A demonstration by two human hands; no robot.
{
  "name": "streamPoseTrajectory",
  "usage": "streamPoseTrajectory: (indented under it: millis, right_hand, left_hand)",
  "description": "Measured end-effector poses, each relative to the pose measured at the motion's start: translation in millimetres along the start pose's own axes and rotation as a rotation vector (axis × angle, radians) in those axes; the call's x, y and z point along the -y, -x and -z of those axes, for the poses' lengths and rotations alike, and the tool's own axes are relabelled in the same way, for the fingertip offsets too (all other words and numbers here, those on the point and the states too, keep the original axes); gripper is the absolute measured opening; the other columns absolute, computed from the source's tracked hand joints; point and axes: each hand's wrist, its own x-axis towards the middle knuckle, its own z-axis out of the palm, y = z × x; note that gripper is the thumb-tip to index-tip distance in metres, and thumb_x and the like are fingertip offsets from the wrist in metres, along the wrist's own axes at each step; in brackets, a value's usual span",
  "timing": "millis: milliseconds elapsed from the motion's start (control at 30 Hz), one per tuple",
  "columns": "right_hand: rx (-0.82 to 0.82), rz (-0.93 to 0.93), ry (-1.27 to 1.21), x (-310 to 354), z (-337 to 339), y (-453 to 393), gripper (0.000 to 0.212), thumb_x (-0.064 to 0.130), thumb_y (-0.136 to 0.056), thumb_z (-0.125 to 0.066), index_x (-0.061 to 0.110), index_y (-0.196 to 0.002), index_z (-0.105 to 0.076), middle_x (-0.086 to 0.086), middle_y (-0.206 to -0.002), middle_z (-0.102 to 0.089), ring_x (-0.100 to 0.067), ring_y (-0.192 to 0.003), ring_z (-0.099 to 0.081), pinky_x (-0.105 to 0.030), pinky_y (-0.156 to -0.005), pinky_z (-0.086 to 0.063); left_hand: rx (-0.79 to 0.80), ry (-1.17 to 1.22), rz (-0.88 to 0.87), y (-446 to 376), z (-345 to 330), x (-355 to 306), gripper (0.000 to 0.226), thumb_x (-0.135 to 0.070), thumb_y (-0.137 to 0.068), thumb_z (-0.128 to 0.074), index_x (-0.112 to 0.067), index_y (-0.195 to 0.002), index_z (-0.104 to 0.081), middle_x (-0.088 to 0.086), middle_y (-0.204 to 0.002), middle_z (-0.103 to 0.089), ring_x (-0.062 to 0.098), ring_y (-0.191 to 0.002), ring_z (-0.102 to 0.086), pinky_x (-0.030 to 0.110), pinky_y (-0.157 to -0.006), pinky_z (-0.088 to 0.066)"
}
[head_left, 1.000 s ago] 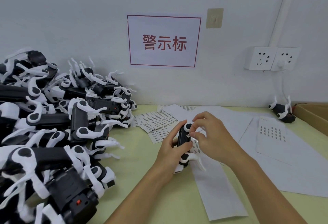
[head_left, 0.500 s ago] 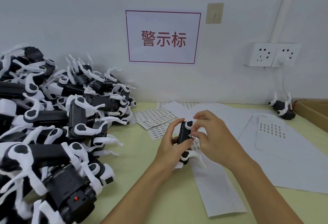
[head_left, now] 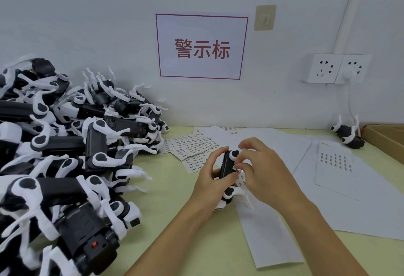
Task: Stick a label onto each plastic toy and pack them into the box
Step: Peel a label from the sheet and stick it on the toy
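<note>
My left hand (head_left: 213, 180) grips a black-and-white plastic toy (head_left: 227, 167) upright above the table's middle. My right hand (head_left: 261, 171) curls over the toy's right side, its fingertips pressing a small white label (head_left: 236, 168) against the black body. Cut label strips (head_left: 192, 146) lie fanned on the table just behind the hands. A big heap of the same toys (head_left: 65, 148) fills the left side. One more toy (head_left: 347, 134) lies at the far right beside the cardboard box (head_left: 385, 139), of which only a corner shows.
White backing sheets (head_left: 269, 232) spread under and right of my hands; one sheet (head_left: 335, 164) still carries rows of labels. Wall sockets (head_left: 335, 69) with a plugged cord hang above the far toy. A red-framed sign (head_left: 202, 47) is on the wall.
My right hand's fingers have slid slightly down the toy's side, staying on the label. The left hand keeps the same hold. The camera view dipped a little.
</note>
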Motion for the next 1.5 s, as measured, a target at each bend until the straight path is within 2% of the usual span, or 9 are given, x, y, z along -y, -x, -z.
streamPoseTrajectory:
  millis: [167, 367, 500, 733, 1000, 1500]
  right_hand:
    - [-0.012, 0.026, 0.022, -1.2, -1.2, 0.3, 0.015, 0.009, -0.093, -0.060, 0.015, -0.095, -0.073, 0.004, -0.124, -0.055, -0.020, -0.093, -0.062, -0.034, -0.085, -0.046]
    - [-0.032, 0.045, 0.063, -0.2, -1.8, 1.7, 0.014, 0.003, -0.088, -0.065, 0.013, -0.093, -0.074, -0.001, -0.122, -0.059, -0.022, -0.097, -0.062, -0.037, -0.084, -0.045]
    - [-0.054, 0.045, 0.055, -0.1, -2.6, 3.3, 0.014, 0.002, -0.087, -0.066, 0.013, -0.091, -0.073, 0.001, -0.119, -0.060, -0.021, -0.091, -0.061, -0.035, -0.081, -0.046]
    - [-0.060, 0.036, 0.027, -1.6, -2.5, 3.2, 0.013, 0.004, -0.087, -0.064, 0.014, -0.089, -0.071, 0.005, -0.118, -0.058, -0.018, -0.090, -0.061, -0.034, -0.081, -0.046]
    - [-0.057, 0.058, 0.065, -2.0, -3.1, 3.1, 0.013, 0.003, -0.085, -0.067, 0.013, -0.088, -0.073, 0.002, -0.115, -0.059, -0.018, -0.087, -0.061, -0.029, -0.073, -0.040]
    - [-0.071, 0.043, 0.059, -2.0, -3.7, 3.1, 0.012, 0.005, -0.088, -0.065, 0.013, -0.090, -0.073, 0.003, -0.116, -0.058, -0.019, -0.095, -0.061, -0.027, -0.075, -0.040]
  left_hand:
    - [-0.006, -0.011, -0.003, -0.1, -0.5, 0.8, 0.060, -0.024, -0.071, -0.071, -0.055, -0.121, -0.057, 0.015, -0.102, -0.074, 0.022, -0.091, -0.072, 0.032, -0.082, -0.056]
    - [-0.015, -0.015, -0.004, 0.6, -1.4, -0.1, 0.059, -0.026, -0.071, -0.072, -0.055, -0.121, -0.057, 0.015, -0.102, -0.074, 0.021, -0.091, -0.072, 0.029, -0.080, -0.055]
    - [-0.020, -0.010, -0.001, 0.4, -1.1, 0.0, 0.059, -0.025, -0.071, -0.072, -0.055, -0.119, -0.058, 0.013, -0.101, -0.075, 0.024, -0.093, -0.072, 0.034, -0.084, -0.057]
    - [-0.016, -0.022, -0.001, 0.7, -1.1, -1.5, 0.059, -0.026, -0.071, -0.072, -0.057, -0.119, -0.057, 0.011, -0.099, -0.075, 0.019, -0.087, -0.072, 0.027, -0.077, -0.055]
    - [-0.008, -0.043, -0.014, 0.5, -1.2, 1.1, 0.058, -0.027, -0.071, -0.072, -0.057, -0.119, -0.057, 0.008, -0.101, -0.075, 0.019, -0.092, -0.073, 0.035, -0.085, -0.058]
    - [-0.004, -0.047, -0.029, 0.7, -1.3, 1.3, 0.056, -0.028, -0.074, -0.071, -0.057, -0.119, -0.056, 0.008, -0.104, -0.074, 0.014, -0.092, -0.072, 0.021, -0.075, -0.054]
